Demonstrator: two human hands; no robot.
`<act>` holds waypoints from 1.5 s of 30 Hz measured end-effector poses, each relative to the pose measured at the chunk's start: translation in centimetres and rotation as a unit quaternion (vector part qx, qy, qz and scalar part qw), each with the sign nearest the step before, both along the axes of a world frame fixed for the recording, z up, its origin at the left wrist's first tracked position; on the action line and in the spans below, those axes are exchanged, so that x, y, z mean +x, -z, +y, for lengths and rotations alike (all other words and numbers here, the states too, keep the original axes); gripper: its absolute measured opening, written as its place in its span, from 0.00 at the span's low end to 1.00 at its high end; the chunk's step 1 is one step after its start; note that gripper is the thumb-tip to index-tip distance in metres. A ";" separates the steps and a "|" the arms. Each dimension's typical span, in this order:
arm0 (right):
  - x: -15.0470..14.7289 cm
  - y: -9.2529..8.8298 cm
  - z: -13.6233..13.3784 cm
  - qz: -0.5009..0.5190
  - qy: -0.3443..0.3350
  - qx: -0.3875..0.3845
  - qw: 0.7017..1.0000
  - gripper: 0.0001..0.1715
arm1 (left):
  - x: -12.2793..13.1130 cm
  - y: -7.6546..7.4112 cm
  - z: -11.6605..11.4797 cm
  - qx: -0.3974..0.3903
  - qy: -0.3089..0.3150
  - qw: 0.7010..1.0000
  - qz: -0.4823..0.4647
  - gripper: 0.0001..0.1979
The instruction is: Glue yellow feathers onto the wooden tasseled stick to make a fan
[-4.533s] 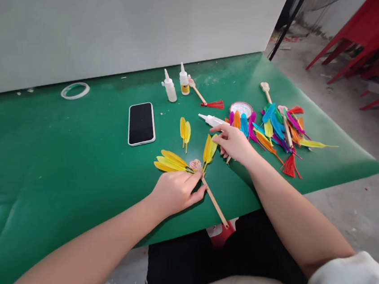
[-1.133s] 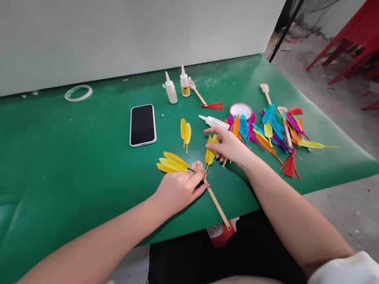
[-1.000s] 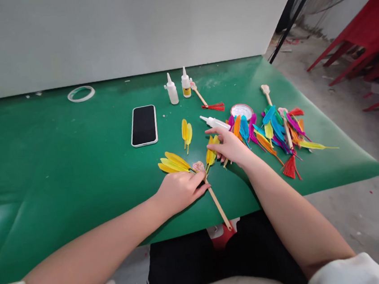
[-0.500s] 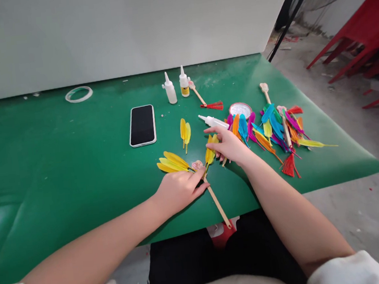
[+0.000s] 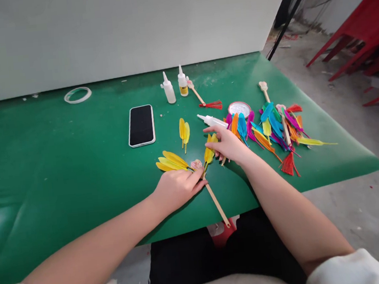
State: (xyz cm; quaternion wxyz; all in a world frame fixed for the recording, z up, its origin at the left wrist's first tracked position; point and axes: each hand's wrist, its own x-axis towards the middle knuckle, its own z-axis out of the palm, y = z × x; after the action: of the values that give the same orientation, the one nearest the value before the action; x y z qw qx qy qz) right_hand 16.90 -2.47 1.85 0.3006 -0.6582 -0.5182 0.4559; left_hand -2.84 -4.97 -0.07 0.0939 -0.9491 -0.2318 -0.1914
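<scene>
My left hand (image 5: pixel 176 188) pinches the upper part of a flat wooden stick (image 5: pixel 218 206), whose lower end with a small hole reaches past the table edge. A pinkish ornament (image 5: pixel 196 164) tops the stick. Several yellow feathers (image 5: pixel 171 161) fan out to its left, beyond my left fingers. On the other side, my right hand (image 5: pixel 229 146) has its thumb and fingers closed on upright yellow feathers (image 5: pixel 209 154), whose quills meet the stick near the ornament. My fingers partly hide that joint. A loose pair of yellow feathers (image 5: pixel 184 132) lies farther back.
A white glue bottle (image 5: pixel 213 121) lies behind my right hand; two more bottles (image 5: pixel 168 90) stand farther back. Colourful feathers (image 5: pixel 272 126) and tasselled sticks (image 5: pixel 286 132) are heaped at right, near a round lid (image 5: pixel 239 109). A phone (image 5: pixel 141 125) and tape roll (image 5: pixel 78 95) lie left.
</scene>
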 end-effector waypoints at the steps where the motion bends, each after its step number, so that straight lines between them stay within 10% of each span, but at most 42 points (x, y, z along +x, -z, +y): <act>1: 0.0 0.0 0.0 -0.001 -0.001 -0.001 1.000 0.25 | 0.0 -0.1 0.0 0.007 0.003 1.000 0.004 0.15; 32: 0.2 0.5 0.0 -0.001 -0.005 0.001 1.000 0.26 | 0.1 -0.3 -0.4 0.015 -0.007 0.999 -0.035 0.12; 39: 0.5 1.2 0.2 0.009 -0.015 0.004 1.000 0.27 | -1.9 -3.4 9.2 -0.069 -0.354 0.928 -0.091 0.28; 45: 0.4 1.5 0.3 0.029 -0.010 0.013 0.999 0.26 | -1.8 -1.9 16.6 -0.197 -0.499 0.844 -0.027 0.37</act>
State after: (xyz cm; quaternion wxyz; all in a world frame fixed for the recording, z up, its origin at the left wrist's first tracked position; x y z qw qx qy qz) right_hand 17.31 -2.20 0.36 0.3194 -0.6356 -0.5215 0.4712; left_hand -4.59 11.63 1.83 -0.0184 -0.6984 -0.7092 -0.0944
